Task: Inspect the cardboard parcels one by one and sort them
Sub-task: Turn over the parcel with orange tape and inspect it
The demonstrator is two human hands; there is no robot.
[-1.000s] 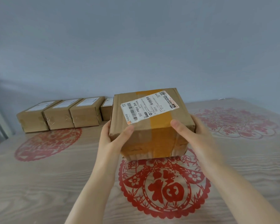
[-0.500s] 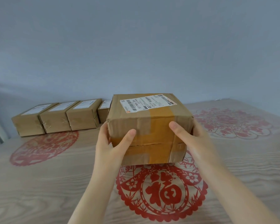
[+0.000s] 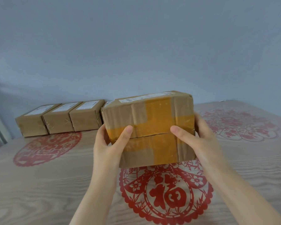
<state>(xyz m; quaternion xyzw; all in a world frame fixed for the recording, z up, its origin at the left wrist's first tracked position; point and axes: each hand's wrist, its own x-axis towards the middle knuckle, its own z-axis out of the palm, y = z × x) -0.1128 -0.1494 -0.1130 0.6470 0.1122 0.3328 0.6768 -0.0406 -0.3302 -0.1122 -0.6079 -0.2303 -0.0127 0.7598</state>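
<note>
Parcels: 5 in view, all brown cardboard.

1 held parcel (image 3: 149,130) is centre frame, up in front of the camera over the middle paper-cut. It looks lifted off the surface (image 3: 39,184). Its near face points at the camera, with the top face seen almost edge-on.
- Tape (image 3: 157,127): 2 orange-brown strips cross on the near face, 1 vertical and 1 horizontal along the flap seam.
- 1 white label (image 3: 146,97) on top, too oblique to read.

Hands: 2, both bare.
- Left hand (image 3: 110,142) grip: holding the held parcel at its left edge, thumb flat on the near face, fingers hidden round the side.
- Right hand (image 3: 199,137) grip: holding the same box at the right edge, thumb on the near face near the seam, fingers wrapped behind and hidden.

The back row has 4 parcels, far left against the wall (image 3: 136,46). First parcel (image 3: 32,122), second parcel (image 3: 58,119) and third parcel (image 3: 86,116) stand side by side and touching, each with 1 white label on top. Fourth parcel (image 3: 106,105) is mostly hidden behind the held one, with only a top corner showing.

Red paper-cuts on the wood-grain surface: 3.
- Left paper-cut (image 3: 45,148) lies just in front of the row.
- Middle paper-cut (image 3: 165,195) has a large character at its centre.
- Right paper-cut (image 3: 238,125) is paler.
</note>
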